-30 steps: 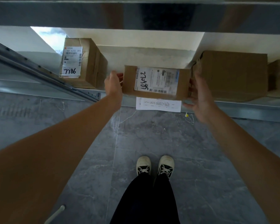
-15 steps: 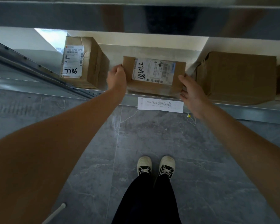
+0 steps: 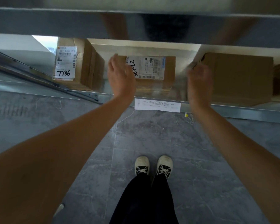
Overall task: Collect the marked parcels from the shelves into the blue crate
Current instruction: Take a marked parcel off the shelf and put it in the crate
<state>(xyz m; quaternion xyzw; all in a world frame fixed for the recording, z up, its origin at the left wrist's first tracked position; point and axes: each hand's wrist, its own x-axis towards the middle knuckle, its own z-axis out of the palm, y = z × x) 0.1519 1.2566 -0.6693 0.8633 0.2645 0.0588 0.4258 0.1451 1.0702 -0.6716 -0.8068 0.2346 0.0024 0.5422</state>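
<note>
Our left hand [image 3: 120,76] and right hand [image 3: 199,81] hover apart, empty; the cardboard parcel [image 3: 152,70] looks light and stiff, best gripped by its ends.

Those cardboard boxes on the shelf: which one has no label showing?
The large box on the right. Its visible faces are plain cardboard, while the middle box and the left box, marked 7786, carry white shipping labels.

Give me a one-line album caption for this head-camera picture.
Both hands, left and right, hover open beside a labelled cardboard parcel on the metal shelf.
</note>
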